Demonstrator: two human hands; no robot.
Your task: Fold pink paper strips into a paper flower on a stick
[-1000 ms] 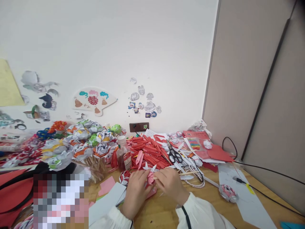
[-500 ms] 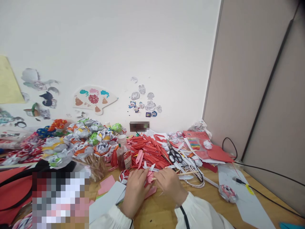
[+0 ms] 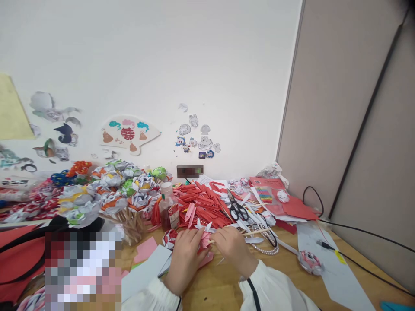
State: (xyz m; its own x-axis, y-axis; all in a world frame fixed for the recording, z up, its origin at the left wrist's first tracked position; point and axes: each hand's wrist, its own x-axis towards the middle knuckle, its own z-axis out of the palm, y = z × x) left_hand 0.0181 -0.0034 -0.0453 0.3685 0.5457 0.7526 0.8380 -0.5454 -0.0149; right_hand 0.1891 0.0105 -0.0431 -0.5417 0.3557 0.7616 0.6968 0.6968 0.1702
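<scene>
My left hand is closed around a pink and white folded-paper flower, with its fingers covering much of the near side. White pointed paper tips stand up from the flower's far edge. To the right of it, my right hand is closed, its fingertips pinching a thin wooden stick whose end meets the flower. Most of that stick is hidden by the fingers. A red and white paper flower lies just left of my left hand. Pink paper shows beneath the hands.
Behind my hands lie a heap of folded red paper strips, black-handled scissors and a bottle. Many paper flowers stand at left. A pearl string, a stemmed flower and a cable are at right.
My right hand has shifted very slightly right, and a little more of the pink flower shows between the hands. Both hands keep their hold.
</scene>
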